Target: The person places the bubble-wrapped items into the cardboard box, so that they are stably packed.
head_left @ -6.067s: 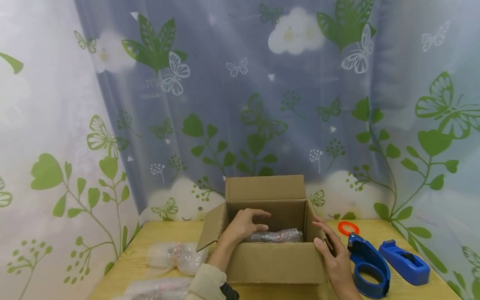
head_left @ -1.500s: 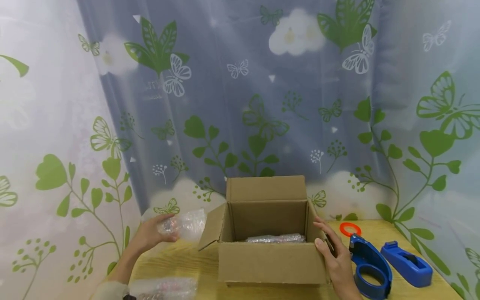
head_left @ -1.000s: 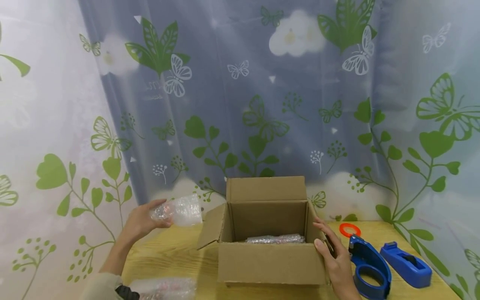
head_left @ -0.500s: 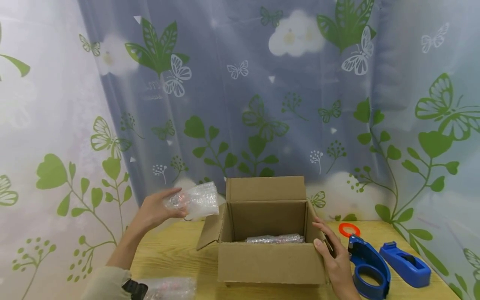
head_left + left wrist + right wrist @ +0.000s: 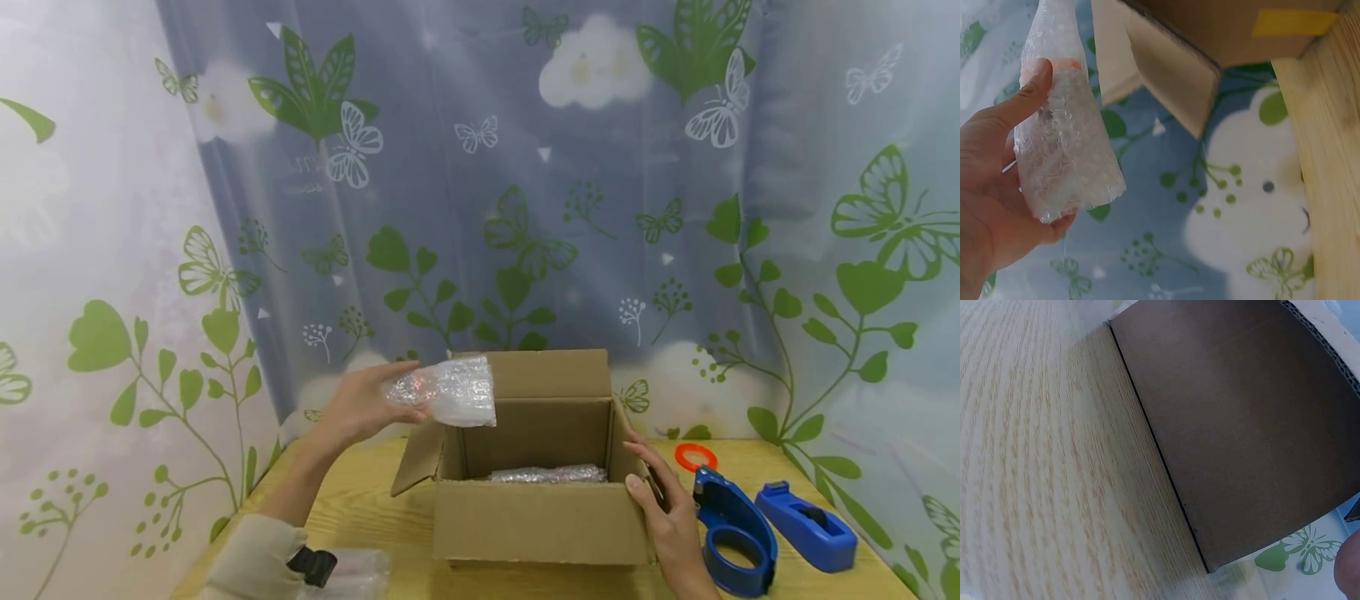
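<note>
My left hand [image 5: 363,406] holds a bubble-wrapped item [image 5: 457,392] in the air, over the left flap and back left of the open cardboard box [image 5: 536,523]. In the left wrist view the wrapped item [image 5: 1069,144] narrows at one end and shows an orange band through the wrap; my thumb lies across that band. Its contents are hidden by the wrap. Another shiny wrapped bundle [image 5: 551,474] lies inside the box, partly behind the front wall. My right hand [image 5: 675,512] holds the box at its right rim, thumb near the front corner.
One more wrapped bundle [image 5: 360,575] lies front left on the wooden table [image 5: 397,533], partly behind my sleeve. Right of the box are a blue tape gun [image 5: 738,537], a blue tape dispenser [image 5: 813,529] and an orange ring [image 5: 696,457]. A patterned curtain [image 5: 480,208] hangs behind.
My left hand has left the box, picked up the wrapped item from the table's left, lifted it, and carried it right to the box. My right hand stays at the box's right side.
</note>
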Tool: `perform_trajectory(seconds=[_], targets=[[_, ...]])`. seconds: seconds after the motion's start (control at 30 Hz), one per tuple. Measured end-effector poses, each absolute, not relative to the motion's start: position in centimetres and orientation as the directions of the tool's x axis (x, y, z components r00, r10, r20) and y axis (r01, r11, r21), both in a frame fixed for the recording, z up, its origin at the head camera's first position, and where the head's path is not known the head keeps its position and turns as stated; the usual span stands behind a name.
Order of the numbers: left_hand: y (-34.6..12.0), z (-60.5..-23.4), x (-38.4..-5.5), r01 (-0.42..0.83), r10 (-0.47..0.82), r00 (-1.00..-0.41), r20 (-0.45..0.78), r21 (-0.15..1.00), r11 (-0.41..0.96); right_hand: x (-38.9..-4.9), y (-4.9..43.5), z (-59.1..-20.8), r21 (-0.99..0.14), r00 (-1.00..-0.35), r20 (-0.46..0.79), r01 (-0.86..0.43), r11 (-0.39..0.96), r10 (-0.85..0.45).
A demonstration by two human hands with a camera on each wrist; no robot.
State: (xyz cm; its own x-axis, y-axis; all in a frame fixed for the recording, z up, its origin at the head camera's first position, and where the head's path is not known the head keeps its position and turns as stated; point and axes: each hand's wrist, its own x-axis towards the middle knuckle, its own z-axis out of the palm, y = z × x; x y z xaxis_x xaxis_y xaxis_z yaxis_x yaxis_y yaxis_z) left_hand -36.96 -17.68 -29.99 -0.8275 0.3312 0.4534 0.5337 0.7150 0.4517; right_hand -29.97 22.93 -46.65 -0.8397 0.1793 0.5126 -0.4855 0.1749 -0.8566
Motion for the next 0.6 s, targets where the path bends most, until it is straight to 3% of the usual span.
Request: perform_trajectory(seconds=[0.6], targets=[[-8.6, -32.0, -37.1, 0.596, 0.409, -0.8, 0.439, 0.507, 0.623, -30.1, 23.0, -46.9, -0.849, -0.83, 0.526, -0.498, 0.179, 0.184]])
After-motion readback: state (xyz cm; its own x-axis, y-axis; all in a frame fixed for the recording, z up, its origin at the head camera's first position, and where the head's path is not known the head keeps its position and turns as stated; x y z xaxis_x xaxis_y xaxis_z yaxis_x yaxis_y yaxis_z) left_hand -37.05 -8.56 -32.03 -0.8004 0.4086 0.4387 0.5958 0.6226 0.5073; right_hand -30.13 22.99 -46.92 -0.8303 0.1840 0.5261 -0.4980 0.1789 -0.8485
